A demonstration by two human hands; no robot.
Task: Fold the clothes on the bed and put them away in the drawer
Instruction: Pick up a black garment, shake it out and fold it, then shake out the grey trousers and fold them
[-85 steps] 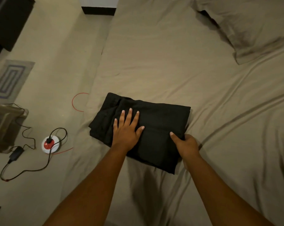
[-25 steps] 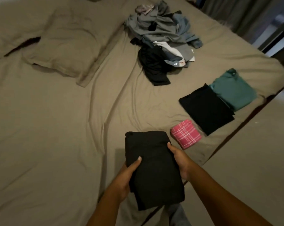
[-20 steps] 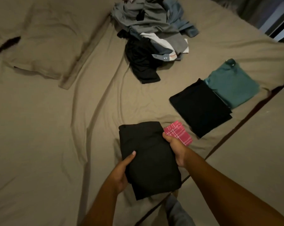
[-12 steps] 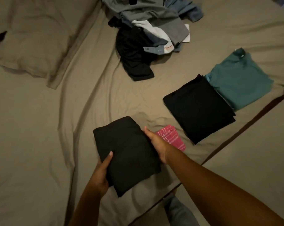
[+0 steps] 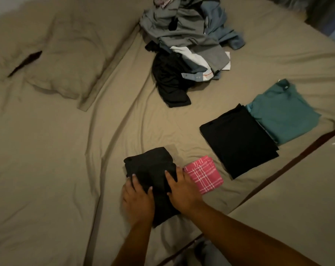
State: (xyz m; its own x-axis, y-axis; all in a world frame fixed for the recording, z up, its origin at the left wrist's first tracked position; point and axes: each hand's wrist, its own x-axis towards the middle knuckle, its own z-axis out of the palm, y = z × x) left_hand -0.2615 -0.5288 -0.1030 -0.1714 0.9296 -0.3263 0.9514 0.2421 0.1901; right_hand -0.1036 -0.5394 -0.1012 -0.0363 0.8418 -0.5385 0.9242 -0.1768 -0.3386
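1. The folded black garment (image 5: 150, 169) lay flat on the bed (image 5: 47, 169), close to the edge of the bed where the person stood, and both hands were down on its nearer half.
2. The left hand (image 5: 137, 200) rested palm down over the garment's left side. Its fingers were stretched out on top of the cloth, not curled round it, though the hand was a bit blurred.
3. The right hand (image 5: 184, 192) lay palm down over the garment's right side. Its thumb was spread across the black cloth and its fingers ran straight along the right border, pressing rather than gripping.
4. From where I stood, the garment's far end stuck out beyond both sets of fingertips, and its near corner showed between the two wrists.
5. A small pink plaid cloth (image 5: 205, 177), folded, sat just to the right of the garment, touching the right hand's fingers.
6. Further right along the same edge of the bed lay a larger folded black piece (image 5: 237, 141). A folded teal shirt (image 5: 282, 114) lay beyond that, with the black piece overlapping its near border.
7. A heap of unfolded clothes (image 5: 187, 35), grey, blue, white and black, sprawled towards the far side of the bed, well apart from the hands.
8. A pillow (image 5: 66, 54) in the same tan as the sheet lay at the far left corner.
9. The floor (image 5: 297, 198) showed past the bed's edge on the right.
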